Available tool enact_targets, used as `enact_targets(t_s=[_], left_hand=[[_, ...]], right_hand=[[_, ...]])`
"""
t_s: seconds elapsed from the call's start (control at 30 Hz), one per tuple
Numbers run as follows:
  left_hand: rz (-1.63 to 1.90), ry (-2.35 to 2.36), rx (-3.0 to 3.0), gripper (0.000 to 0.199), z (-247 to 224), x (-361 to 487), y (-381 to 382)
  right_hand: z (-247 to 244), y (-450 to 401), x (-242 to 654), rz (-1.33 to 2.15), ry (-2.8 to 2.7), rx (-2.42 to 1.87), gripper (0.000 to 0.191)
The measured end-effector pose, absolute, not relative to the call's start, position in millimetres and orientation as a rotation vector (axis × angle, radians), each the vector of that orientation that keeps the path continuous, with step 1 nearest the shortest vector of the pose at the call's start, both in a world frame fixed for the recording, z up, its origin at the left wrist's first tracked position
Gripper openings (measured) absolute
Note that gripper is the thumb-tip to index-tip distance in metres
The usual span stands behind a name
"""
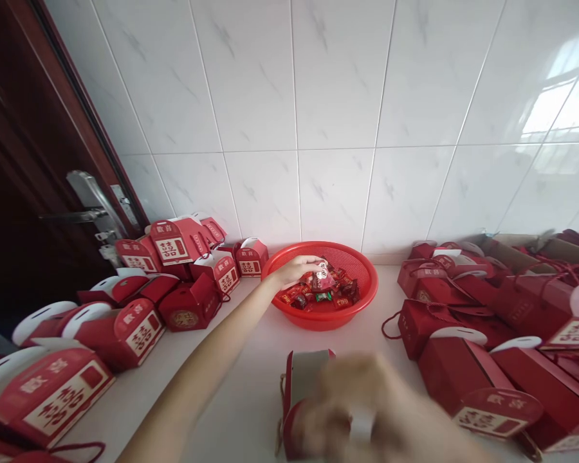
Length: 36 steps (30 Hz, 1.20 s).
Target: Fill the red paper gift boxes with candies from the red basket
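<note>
As the left hand [296,271] reaches into the red basket [318,320], its fingers are closed on a pink packet [324,279] with white on it, right over the wrapped sweets [343,301], and the thumb's grip is tucked out of sight. The sweets lie loose in the bottom, mostly red and dark, one flash of green among them, their lettering too small to read, and the hand covers part of the heap. Down in front of the basket, nearer the camera, sits a red box [293,411], pale grey inner card showing, a cord [280,411] along its left side. Over it comes the right hand [354,405], badly smeared by motion, hiding much of the box; a whitish patch shows at its fingers, but what that is, and whether the hand is open or gripping, I cannot tell. Out to the left on the white counter [241,386], printed red boxes [139,328] crowd together, some stacked at the back, the nearest cut off by the picture's edge. Over to the right, more red boxes [468,373] jumble and overlap, several sliced off at the edge. Behind it all rises the tiled wall [338,96], glare at its far right, while a dark door [9,128] with a metal handle [87,215] fills the left corner, its panel mostly lost in shadow.
</note>
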State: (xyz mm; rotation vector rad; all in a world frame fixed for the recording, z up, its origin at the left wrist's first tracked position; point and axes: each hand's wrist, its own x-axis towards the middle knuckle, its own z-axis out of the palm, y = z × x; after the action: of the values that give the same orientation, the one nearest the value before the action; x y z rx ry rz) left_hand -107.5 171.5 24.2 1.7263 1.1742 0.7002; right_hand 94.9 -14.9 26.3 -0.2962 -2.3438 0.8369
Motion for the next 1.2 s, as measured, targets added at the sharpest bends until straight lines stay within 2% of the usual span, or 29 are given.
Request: enact_targets(t_s=[0.03,0.13,0.23,0.37,0.43,0.67,0.8,1.2], left_hand=[[0.736,1.149,1.689,0.042,25.0,-106.8,167.6],[0.829,1.076,1.609,0.043,25.9,-100.6,157.8],[0.9,1.007,1.565,0.04,24.2,-91.8,152.0],[0.935,0.93,1.541,0.033,18.4,-87.7,148.0],[0.942,0.927,1.525,0.036,14.5,-89.6,146.3],[1.023,0.94,1.518,0.051,3.3,-90.5,144.9],[1.083,0.947,1.533,0.055,0.3,-88.8,144.9],[1.155,0.938,1.477,0.028,-5.0,-90.8,145.2]], right_hand=[[36.5,4.3,99.3,0.815,-2.248,-0.403,0.027],[50.4,66.2,104.2,0.675,-1.636,-0.828,0.021],[42.0,112.6,99.4,0.971,-1.362,-0.992,0.031],[18.3,134.3,87.7,1.126,-1.356,-0.94,0.043],[8.3,136.5,83.8,1.175,-1.344,-0.922,0.046],[-3.9,141.5,84.3,1.281,-1.338,-0.891,0.035],[-5.6,141.5,85.9,1.316,-1.336,-0.862,0.035],[-6.4,142.6,86.6,1.325,-1.197,-0.787,0.044]])
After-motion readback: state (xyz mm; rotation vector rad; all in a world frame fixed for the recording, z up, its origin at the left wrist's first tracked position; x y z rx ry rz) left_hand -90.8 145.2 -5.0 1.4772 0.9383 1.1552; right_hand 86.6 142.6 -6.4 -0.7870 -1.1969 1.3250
